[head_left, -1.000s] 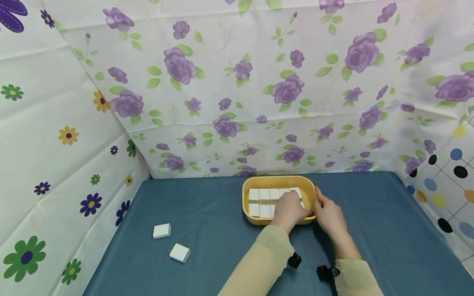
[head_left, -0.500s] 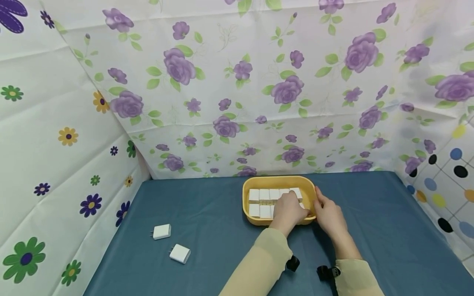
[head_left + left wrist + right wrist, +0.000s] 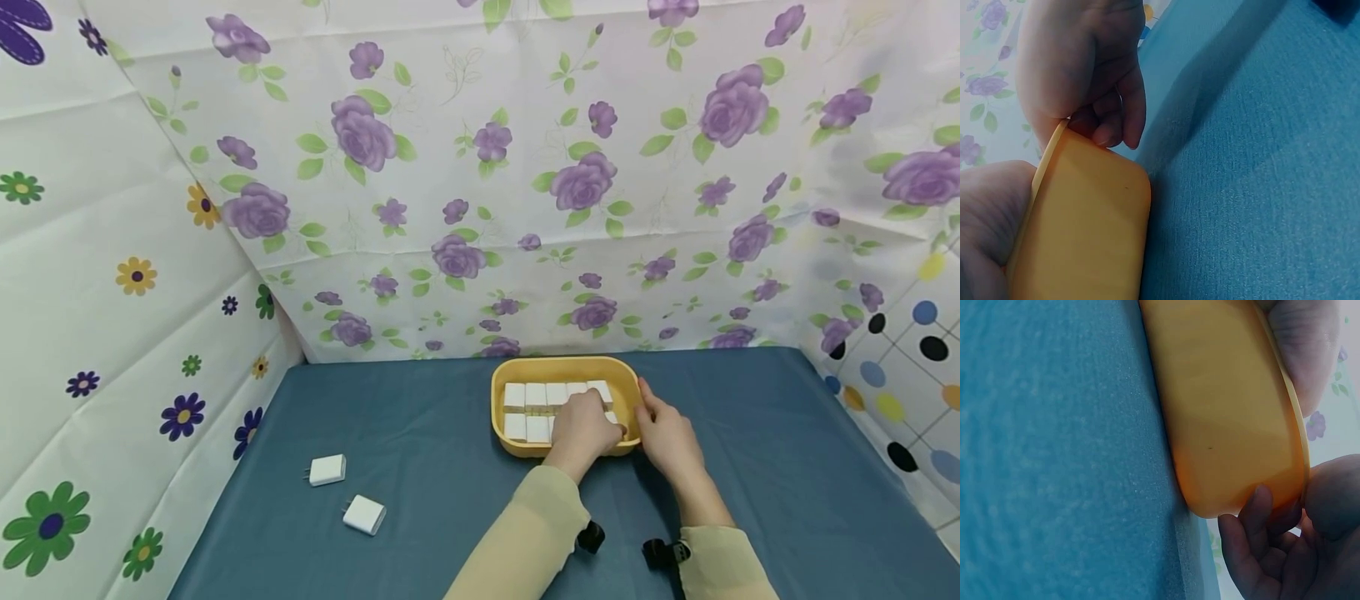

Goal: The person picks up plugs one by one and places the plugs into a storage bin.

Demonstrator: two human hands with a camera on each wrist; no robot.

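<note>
A yellow plastic tray [image 3: 501, 427] stands at the back of the table with white charger plugs [image 3: 537, 428] lined up inside in two rows. My left hand [image 3: 583, 427] reaches over the near rim into the tray's right part, bent down over the plugs. Its fingertips are hidden in the head view, and the tray wall hides them in both wrist views. A white plug edge shows beside its thumb. My right hand [image 3: 670, 433] holds the tray's right end, its curled fingers [image 3: 1259, 509] against the outer wall.
Two more white charger plugs, one farther back [image 3: 327, 470] and one nearer [image 3: 364, 514], lie on the blue tablecloth [image 3: 442, 492] to the left, prongs pointing left. A flowered sheet [image 3: 450, 167] hangs behind the table, with patterned sheets at both sides.
My left hand has shifted slightly left inside the tray, its thumb drawing in a little from the right wall. My right hand and the tray stay in place.
</note>
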